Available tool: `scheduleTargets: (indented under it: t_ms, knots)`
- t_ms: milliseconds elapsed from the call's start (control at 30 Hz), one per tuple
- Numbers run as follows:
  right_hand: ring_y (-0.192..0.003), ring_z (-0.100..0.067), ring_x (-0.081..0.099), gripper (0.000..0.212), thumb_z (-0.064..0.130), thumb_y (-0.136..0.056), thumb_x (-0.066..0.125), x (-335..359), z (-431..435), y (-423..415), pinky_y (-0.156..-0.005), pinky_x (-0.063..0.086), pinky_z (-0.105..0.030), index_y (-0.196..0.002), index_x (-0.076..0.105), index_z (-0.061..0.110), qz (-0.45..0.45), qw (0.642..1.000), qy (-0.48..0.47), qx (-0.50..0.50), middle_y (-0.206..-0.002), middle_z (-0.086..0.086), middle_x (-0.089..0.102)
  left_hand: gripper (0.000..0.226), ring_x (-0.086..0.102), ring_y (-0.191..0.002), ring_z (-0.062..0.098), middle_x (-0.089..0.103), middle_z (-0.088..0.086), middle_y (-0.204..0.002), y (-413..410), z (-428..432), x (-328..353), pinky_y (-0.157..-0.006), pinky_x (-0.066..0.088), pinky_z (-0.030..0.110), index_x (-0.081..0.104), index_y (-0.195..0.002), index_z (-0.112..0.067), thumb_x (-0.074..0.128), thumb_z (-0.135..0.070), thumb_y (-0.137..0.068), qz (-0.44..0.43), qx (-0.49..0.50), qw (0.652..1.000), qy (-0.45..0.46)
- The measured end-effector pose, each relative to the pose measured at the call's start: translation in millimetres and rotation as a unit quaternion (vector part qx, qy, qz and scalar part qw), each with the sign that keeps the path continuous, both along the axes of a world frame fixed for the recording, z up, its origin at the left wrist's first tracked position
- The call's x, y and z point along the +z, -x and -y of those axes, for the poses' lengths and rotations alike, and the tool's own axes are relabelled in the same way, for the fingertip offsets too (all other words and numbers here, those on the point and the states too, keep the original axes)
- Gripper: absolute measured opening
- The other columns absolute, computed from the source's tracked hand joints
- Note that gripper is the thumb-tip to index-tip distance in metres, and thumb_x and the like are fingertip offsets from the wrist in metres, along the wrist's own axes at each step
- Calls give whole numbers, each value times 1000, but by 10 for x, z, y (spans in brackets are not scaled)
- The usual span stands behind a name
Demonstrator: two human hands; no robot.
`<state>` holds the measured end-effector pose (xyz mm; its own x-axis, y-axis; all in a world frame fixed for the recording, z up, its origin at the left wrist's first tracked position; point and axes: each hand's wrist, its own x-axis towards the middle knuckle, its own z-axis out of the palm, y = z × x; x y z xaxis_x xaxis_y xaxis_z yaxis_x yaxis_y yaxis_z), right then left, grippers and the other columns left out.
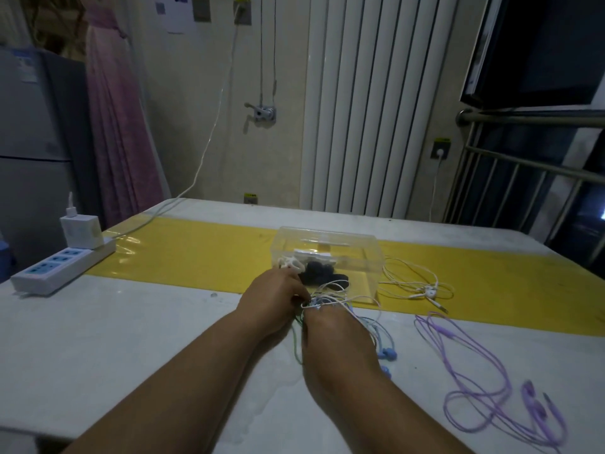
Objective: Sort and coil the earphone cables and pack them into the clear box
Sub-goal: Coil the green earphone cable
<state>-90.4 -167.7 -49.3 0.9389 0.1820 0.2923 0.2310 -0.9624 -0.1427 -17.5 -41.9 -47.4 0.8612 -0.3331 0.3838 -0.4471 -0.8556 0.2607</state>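
Observation:
A clear box [347,245] stands on the yellow strip, with a dark coiled cable [319,273] and a white item inside it. Just in front of the box, my left hand [273,298] and my right hand [337,339] meet over a tangle of white, blue and green earphone cables [330,298]. Both hands pinch strands of this tangle. Blue earbuds [388,353] hang out to the right of my right hand. A white earphone set [422,290] lies loose to the right of the box. A purple earphone cable [474,371] sprawls at the near right.
A white power strip [62,265] with a charger plugged in sits at the table's left edge, its cable running back to the wall. A radiator and a metal rail stand behind the table. The yellow strip [196,253] crosses the table's middle.

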Motion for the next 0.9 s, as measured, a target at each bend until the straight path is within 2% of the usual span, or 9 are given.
scheduleTargets:
  t_ms: [167, 300, 400, 533, 633, 700, 767, 833, 900]
  knots:
    - [-94, -24, 59, 24, 12, -88, 50, -1, -52, 53, -68, 37, -33, -109, 62, 17, -14, 999, -34, 30, -104, -3, 56, 24, 52, -108, 10, 51, -11, -121, 34, -49, -46, -76, 35, 16, 76, -99, -33, 73, -21, -78, 1, 44, 999, 9]
    - [-97, -25, 57, 25, 12, -87, 53, 65, -59, 76, -69, 35, -32, -111, 59, 17, -14, 997, -53, 50, -110, -4, 51, 26, 58, -99, 16, 64, -4, -113, 18, -80, 35, -69, 34, 20, 75, -100, -35, 69, -18, -81, -67, 42, 996, 34]
    - [-100, -25, 56, 25, 15, -88, 52, 138, -75, 57, -69, 32, -30, -112, 58, 17, -27, 996, -52, 67, -110, -4, 51, 33, 59, -90, 11, 70, -3, -108, -12, -121, 60, -66, 34, 15, 76, -101, -31, 62, -8, -82, -102, 45, 991, 70]
    - [-87, -23, 55, 20, 13, -90, 48, 258, -100, -28, -55, 30, -28, -102, 64, 15, -31, 993, -66, 89, -101, -5, 56, 35, 56, -85, 7, 71, -2, -107, -25, -147, 122, -69, 37, 15, 75, -104, -25, 57, -3, -84, -125, 53, 985, 103]
    - [-93, -22, 58, 23, 14, -91, 50, 365, -85, -87, -69, 42, -30, -104, 68, 16, -21, 992, -83, 95, -106, -4, 61, 33, 61, -79, 10, 72, 2, -94, 17, -189, 193, -69, 44, 23, 77, -99, -21, 57, 0, -83, -118, 53, 982, 136]
    - [-97, -21, 59, 24, 15, -89, 51, 430, -67, -118, -77, 47, -29, -103, 71, 18, -17, 990, -110, 92, -109, -3, 65, 24, 58, -67, -1, 68, -6, -76, 58, -235, 225, -60, 41, 13, 78, -90, -19, 62, -2, -82, -113, 54, 973, 192]
    - [-99, -19, 60, 25, 17, -88, 52, 483, -40, -136, -77, 47, -26, -103, 72, 20, -20, 987, -134, 82, -108, -2, 67, 16, 54, -63, 0, 61, -12, -68, 82, -281, 242, -57, 38, 14, 75, -80, -23, 68, -8, -82, -108, 80, 964, 231]
    - [-97, -19, 61, 25, 17, -89, 52, 519, -13, -140, -76, 48, -26, -103, 73, 20, -24, 987, -143, 75, -106, -1, 68, 6, 57, -69, 13, 62, -6, -69, 100, -338, 264, -60, 42, 23, 71, -75, -23, 72, -21, -81, -105, 133, 965, 201]
    - [-96, -19, 62, 25, 16, -89, 53, 546, -6, -141, -78, 52, -29, -102, 74, 18, -23, 986, -145, 75, -103, -2, 70, 21, 59, -64, 19, 64, 1, -66, 139, -375, 311, -61, 48, 28, 68, -75, -15, 70, -34, -82, -135, 190, 965, 118]
